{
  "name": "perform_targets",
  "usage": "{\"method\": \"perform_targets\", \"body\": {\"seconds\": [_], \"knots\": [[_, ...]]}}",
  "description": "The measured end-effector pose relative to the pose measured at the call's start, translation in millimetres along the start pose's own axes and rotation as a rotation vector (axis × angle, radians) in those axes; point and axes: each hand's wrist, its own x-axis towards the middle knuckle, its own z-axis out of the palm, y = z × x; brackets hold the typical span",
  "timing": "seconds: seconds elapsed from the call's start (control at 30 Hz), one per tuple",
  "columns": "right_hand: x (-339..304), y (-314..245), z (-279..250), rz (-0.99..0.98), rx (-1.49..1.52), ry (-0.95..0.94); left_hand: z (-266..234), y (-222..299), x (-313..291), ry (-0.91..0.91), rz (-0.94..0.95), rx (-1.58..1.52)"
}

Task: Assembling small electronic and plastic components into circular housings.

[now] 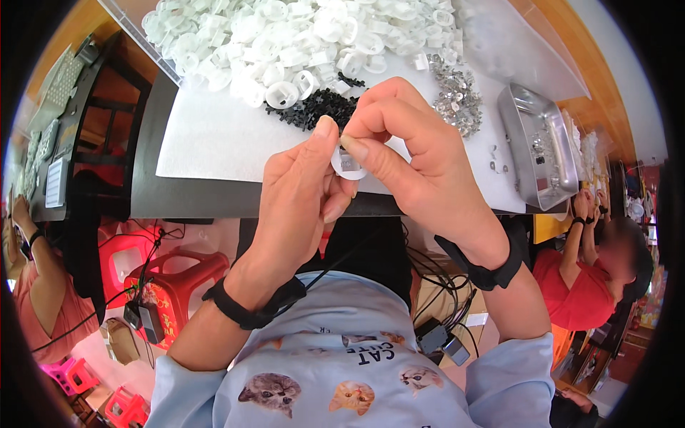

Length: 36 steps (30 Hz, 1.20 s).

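Above the table's near edge, my left hand (294, 187) is closed on a small white round plastic part (349, 171) with a clear square middle. Its thumb points up beside the part and its fingers curl underneath. My right hand (428, 146) pinches with thumb and forefinger at the part's upper edge; whatever lies between those fingertips is hidden. Just beyond my hands is a heap of small black pieces (310, 109). Behind it rises a large pile of similar white plastic parts (300, 43). Small shiny metal pieces (458, 100) lie to the right.
A white sheet (207, 146) covers the dark table (153, 189). At the right stands a metal tray (526, 167) with small pieces inside. A clear plastic wall (143, 43) edges the pile. Red stools (185, 285) stand lower left; people sit at both sides. Cables (446, 285) hang below.
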Motion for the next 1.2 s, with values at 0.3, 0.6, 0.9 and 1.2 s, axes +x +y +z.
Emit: {"method": "perform_targets", "body": {"seconds": [0.3,0.6,0.9,1.2], "knots": [[-1.8,-2.5,0.5,-0.177,-0.285,0.004,-2.8,-3.5,1.3,-0.003,0.035,0.018],[-1.2,4.1,-0.7,-0.3,-0.343,0.005,0.1,-4.9,1.5,0.028,0.043,0.03],[-2.6,6.1,-13.7,0.365,0.222,-0.175,-2.8,-4.9,-0.4,-0.034,0.008,0.15],[-12.5,-9.2,-16.8,0.515,0.281,0.028,-4.2,-7.0,-1.4,-0.087,0.078,0.099]]}}
